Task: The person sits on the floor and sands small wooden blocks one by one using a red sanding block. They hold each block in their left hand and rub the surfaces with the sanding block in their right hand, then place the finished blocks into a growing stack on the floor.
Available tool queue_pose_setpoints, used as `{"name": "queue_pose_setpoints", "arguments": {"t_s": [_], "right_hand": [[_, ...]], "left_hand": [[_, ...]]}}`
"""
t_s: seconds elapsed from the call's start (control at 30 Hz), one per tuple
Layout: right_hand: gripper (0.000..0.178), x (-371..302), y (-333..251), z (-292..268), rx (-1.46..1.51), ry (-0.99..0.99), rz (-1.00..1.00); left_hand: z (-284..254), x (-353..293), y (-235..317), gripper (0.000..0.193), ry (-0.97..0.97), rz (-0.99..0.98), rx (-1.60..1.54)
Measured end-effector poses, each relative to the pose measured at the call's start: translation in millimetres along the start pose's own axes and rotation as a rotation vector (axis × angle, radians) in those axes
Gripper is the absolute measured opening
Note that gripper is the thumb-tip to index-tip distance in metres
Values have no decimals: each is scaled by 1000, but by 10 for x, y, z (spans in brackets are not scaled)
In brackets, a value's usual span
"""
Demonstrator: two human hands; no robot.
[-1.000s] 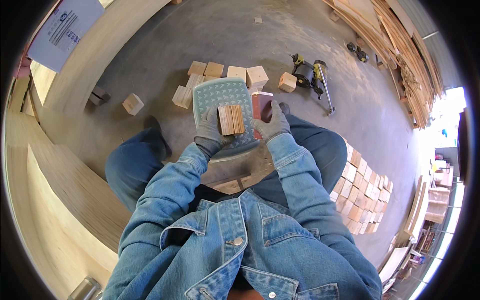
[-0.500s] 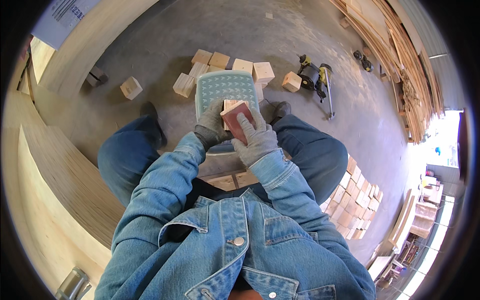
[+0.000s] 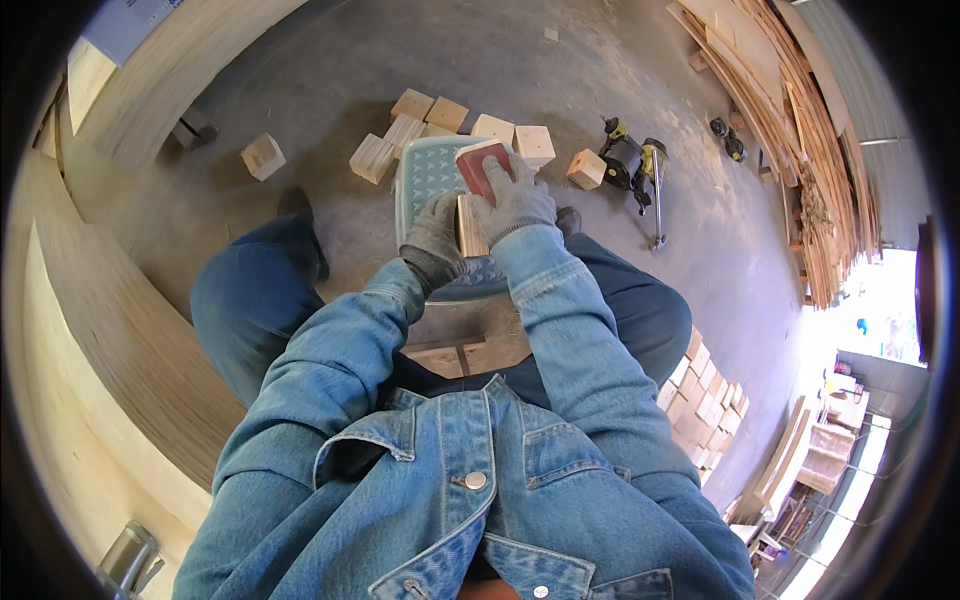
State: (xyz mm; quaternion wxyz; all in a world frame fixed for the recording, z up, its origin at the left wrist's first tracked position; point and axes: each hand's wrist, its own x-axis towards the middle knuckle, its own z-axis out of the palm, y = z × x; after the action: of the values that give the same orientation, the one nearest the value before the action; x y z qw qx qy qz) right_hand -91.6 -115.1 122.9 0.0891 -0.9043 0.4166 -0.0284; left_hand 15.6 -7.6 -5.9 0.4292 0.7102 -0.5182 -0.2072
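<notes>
My gloved left hand (image 3: pixel 434 238) is wrapped round a small pale wooden block (image 3: pixel 471 232), held above a light teal plastic stool (image 3: pixel 428 172) between my knees. In my gloved right hand (image 3: pixel 522 203) is a sanding block (image 3: pixel 482 163) with a reddish-brown abrasive face. It sits just beyond the wooden block, tilted, with my fingers spread over its face. My right hand hides part of the wooden block, so I cannot tell whether the two touch.
Several wooden blocks (image 3: pixel 372 158) lie round the stool's far side, and one block (image 3: pixel 263 157) is off to the left. Black-and-yellow power tools (image 3: pixel 640 165) stand at right. Stacked blocks (image 3: pixel 703 405) are beside my right knee; long boards (image 3: pixel 800 150) are piled far right.
My right hand has slid the sanding block away from me, past the wooden block. My left hand has shifted slightly right and nearer, and the wooden block now shows a narrow side.
</notes>
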Motion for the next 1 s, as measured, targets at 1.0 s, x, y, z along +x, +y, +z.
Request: {"name": "queue_pose_setpoints", "arguments": {"t_s": [1.0], "right_hand": [[68,-1280,58,36,64,44,-172]], "left_hand": [[142,-37,-110,91,-81,54,233]]}}
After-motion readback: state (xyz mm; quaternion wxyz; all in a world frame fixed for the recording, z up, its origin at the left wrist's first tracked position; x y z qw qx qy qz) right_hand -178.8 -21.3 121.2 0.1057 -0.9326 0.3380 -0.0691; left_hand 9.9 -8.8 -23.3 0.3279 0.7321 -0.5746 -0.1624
